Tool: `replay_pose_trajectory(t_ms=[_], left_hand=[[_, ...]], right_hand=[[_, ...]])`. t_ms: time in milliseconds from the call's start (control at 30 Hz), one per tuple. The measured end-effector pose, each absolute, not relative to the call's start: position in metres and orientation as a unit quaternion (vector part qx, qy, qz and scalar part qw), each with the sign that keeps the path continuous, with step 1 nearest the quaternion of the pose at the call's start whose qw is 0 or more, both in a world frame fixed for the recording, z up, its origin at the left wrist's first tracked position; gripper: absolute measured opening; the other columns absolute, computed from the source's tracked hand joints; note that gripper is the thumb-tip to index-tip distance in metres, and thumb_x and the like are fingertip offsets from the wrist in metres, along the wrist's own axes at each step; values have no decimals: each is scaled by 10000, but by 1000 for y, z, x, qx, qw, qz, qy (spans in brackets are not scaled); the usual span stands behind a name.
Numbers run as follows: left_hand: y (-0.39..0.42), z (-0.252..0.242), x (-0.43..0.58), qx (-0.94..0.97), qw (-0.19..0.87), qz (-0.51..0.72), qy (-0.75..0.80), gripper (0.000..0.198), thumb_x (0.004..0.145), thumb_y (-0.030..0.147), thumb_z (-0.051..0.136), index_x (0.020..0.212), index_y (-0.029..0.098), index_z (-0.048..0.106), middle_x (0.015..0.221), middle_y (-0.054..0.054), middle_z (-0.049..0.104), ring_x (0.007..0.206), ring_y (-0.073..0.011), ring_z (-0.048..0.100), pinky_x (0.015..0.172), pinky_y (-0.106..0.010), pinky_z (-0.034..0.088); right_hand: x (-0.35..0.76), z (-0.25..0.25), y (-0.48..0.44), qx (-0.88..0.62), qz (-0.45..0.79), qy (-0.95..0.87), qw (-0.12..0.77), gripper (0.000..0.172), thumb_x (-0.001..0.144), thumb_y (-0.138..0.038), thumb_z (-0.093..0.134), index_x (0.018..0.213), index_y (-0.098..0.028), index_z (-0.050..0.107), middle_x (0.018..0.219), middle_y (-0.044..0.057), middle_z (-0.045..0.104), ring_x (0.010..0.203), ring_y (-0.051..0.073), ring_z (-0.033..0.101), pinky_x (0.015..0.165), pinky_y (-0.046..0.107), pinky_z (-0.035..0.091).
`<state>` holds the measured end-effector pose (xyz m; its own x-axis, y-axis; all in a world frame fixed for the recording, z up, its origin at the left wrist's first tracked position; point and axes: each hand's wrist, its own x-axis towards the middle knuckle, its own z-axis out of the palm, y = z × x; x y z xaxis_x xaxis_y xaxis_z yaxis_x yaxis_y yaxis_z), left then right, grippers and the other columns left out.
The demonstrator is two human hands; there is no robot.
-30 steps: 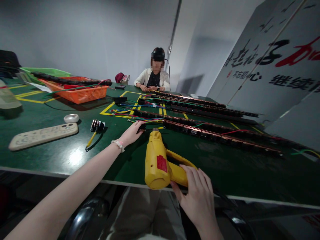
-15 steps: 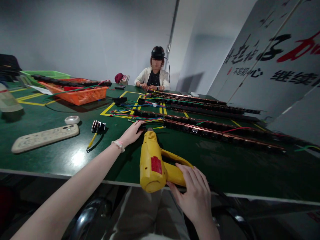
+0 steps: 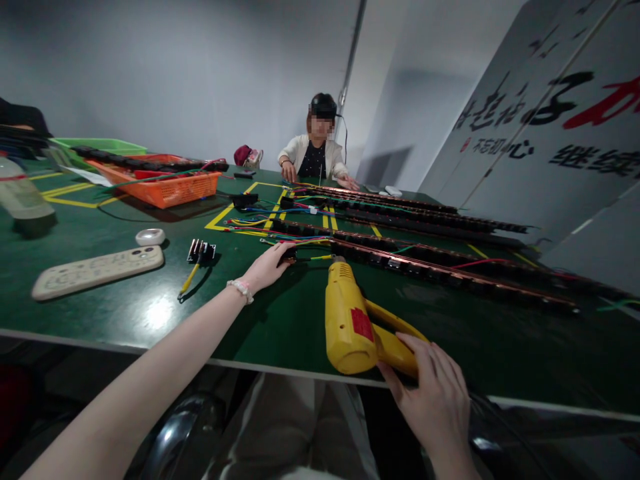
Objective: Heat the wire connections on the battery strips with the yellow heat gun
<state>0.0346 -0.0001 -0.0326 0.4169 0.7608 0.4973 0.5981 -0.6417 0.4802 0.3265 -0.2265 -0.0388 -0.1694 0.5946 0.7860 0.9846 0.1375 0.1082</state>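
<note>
My right hand [image 3: 433, 387] is wrapped round the handle of a yellow heat gun [image 3: 347, 320], whose nozzle points away from me. The nozzle tip is beside the end of a yellow-green wire [image 3: 320, 258]. That wire runs from a small black part [image 3: 290, 253], which my left hand [image 3: 267, 268] grips, its fingers partly hiding it. Left of my left hand, a similar black part with metal pins [image 3: 201, 252] and a yellow wire lies on the green table [image 3: 260, 327].
Long black strips with copper bars [image 3: 450, 272] and coloured wires cross the table. At left are a phone [image 3: 100, 271], a round white case [image 3: 150, 237], an orange basket [image 3: 175, 190] and a bottle [image 3: 23, 190]. Across the table sits a person [image 3: 316, 153].
The heat gun has moved right in my right hand, its nozzle going from the black part to the wire's end. Across the table, the person's hands have moved apart.
</note>
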Motion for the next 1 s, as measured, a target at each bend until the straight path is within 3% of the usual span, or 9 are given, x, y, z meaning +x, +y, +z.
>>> replay_pose_trajectory(t_ms=[167, 367, 1000], left_hand=[[-4, -30, 35, 832, 110, 346, 419, 535, 858, 192, 467, 1381, 236, 366, 1294, -81, 521, 1195, -225, 509, 1012, -401, 427], [-5, -29, 36, 832, 116, 343, 420, 494, 846, 180, 468, 1335, 241, 429, 1284, -66, 529, 1192, -217, 511, 1025, -391, 418], [6, -35, 33, 823, 127, 347, 431, 563, 765, 123, 511, 1315, 208, 431, 1254, -87, 522, 1165, -224, 515, 1035, -388, 405]], right_hand=[[326, -36, -230, -576, -339, -683, 296, 528, 871, -603, 442, 1072, -131, 570, 956, 103, 645, 926, 253, 574, 888, 382, 409], [311, -34, -232, -585, -333, -677, 296, 484, 870, -569, 479, 1071, -137, 563, 932, 94, 648, 905, 251, 576, 860, 381, 412], [253, -32, -224, -533, -236, -732, 352, 396, 869, -485, 526, 1083, -152, 545, 985, 78, 646, 937, 224, 568, 913, 388, 386]])
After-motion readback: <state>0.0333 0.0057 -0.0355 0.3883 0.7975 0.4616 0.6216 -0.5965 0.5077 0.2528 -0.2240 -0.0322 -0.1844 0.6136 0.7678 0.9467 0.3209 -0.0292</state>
